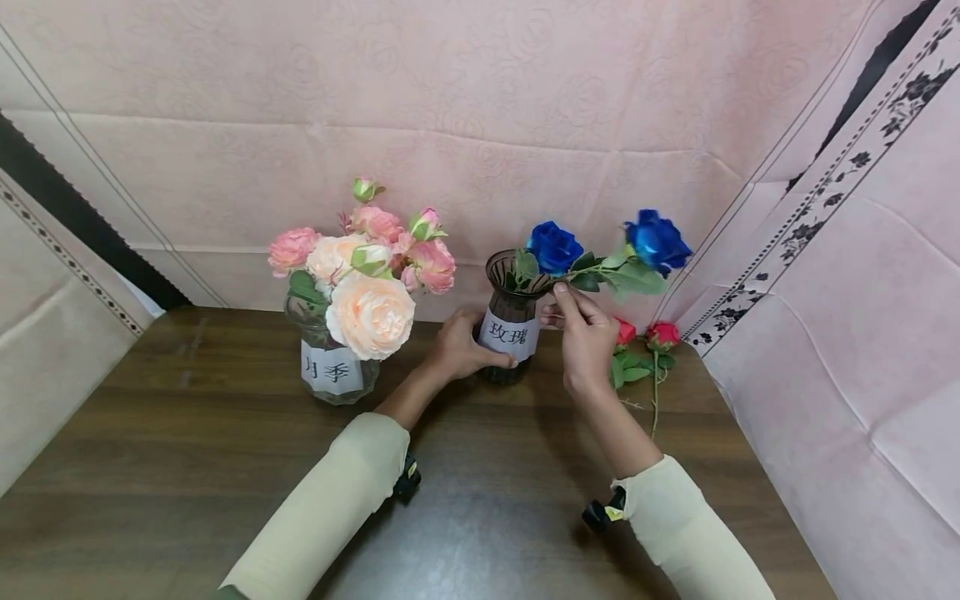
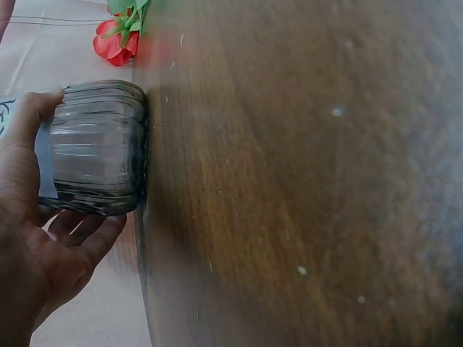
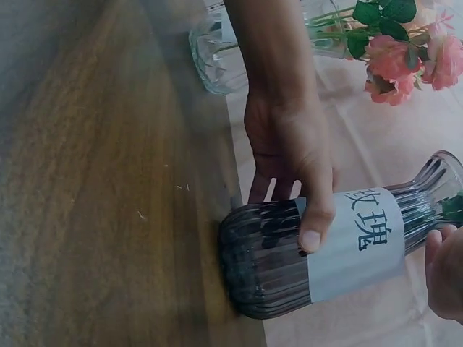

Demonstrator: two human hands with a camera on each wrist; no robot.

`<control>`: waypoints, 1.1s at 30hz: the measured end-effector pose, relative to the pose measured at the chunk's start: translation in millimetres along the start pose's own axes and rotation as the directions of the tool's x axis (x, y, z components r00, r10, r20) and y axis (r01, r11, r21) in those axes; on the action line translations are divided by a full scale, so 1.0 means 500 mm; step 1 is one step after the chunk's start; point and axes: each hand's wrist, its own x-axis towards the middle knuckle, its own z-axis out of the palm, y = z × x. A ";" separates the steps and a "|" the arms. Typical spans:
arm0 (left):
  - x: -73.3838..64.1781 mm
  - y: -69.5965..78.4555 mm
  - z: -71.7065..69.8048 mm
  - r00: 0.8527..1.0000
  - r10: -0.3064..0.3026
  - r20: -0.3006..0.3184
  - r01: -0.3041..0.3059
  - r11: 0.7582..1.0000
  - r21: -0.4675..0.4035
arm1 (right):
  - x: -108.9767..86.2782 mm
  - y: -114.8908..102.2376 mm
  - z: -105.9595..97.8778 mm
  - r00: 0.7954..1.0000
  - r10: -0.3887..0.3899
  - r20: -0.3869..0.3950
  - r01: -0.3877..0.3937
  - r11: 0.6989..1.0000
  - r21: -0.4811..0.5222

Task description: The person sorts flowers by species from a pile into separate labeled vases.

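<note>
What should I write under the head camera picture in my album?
Left hand grips a dark vase, right hand holds a blue rose, and red flowers lie nearby.

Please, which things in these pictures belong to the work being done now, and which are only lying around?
The job:
dark vase, held by the left grip
two blue roses at its mouth; the right grip seems to pinch one
red roses, probably, since the label reads "rose"

Apparently just there:
clear vase, untouched
pink and peach flowers in it
patterned cloth behind
</note>
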 end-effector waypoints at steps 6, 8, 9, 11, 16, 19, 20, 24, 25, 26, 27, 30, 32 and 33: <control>-0.001 0.001 -0.001 1.000 -0.002 0.006 0.002 1.000 0.001 | -0.007 0.010 -0.004 0.999 -0.027 0.020 0.026 0.999 0.044; 0.000 0.000 -0.001 1.000 0.015 0.008 -0.015 1.000 -0.006 | -0.008 0.015 -0.009 1.000 -0.015 0.028 0.014 0.999 0.046; 0.001 0.000 0.000 1.000 0.028 0.009 -0.028 1.000 -0.010 | -0.009 0.017 -0.013 0.999 -0.003 0.032 0.001 0.999 0.042; 0.001 -0.001 0.000 0.999 0.041 0.007 -0.041 0.999 -0.016 | -0.009 0.023 -0.022 0.999 0.031 0.041 -0.032 0.999 0.036; 0.000 -0.002 0.001 1.000 0.012 0.002 -0.012 1.000 -0.003 | -0.006 0.033 -0.053 0.989 0.130 0.065 -0.129 0.992 -0.013; -0.001 -0.001 0.000 1.000 -0.016 0.006 0.016 1.000 0.014 | -0.004 0.037 -0.075 0.980 0.183 0.073 -0.179 0.982 -0.062; -0.002 -0.001 -0.001 1.000 -0.021 0.009 0.021 1.000 0.016 | -0.002 0.038 -0.082 0.977 0.199 0.074 -0.193 0.978 -0.076; -0.002 0.000 -0.002 1.000 -0.028 0.015 0.028 0.999 0.016 | 0.001 0.042 -0.108 0.967 0.241 0.081 -0.233 0.967 -0.100; -0.002 0.000 -0.002 0.999 -0.030 0.015 0.030 0.999 0.016 | 0.002 0.043 -0.115 0.965 0.250 0.084 -0.241 0.965 -0.102; -0.003 0.000 -0.002 0.999 -0.031 0.014 0.031 0.999 0.017 | 0.003 0.044 -0.121 0.962 0.259 0.086 -0.250 0.963 -0.098; -0.003 0.000 -0.002 0.999 -0.033 0.013 0.033 0.999 0.018 | 0.003 0.044 -0.127 0.960 0.265 0.090 -0.257 0.962 -0.092; -0.004 0.000 -0.002 0.999 -0.040 0.010 0.040 0.999 0.021 | 0.004 0.045 -0.144 0.950 0.296 0.097 -0.289 0.954 -0.081; -0.005 0.001 -0.001 0.999 -0.044 0.009 0.044 0.999 0.018 | 0.005 0.046 -0.157 0.943 0.320 0.094 -0.314 0.947 -0.071; -0.006 0.001 -0.001 0.999 -0.047 0.009 0.046 0.999 0.018 | 0.005 0.045 -0.163 0.939 0.331 0.091 -0.325 0.943 -0.071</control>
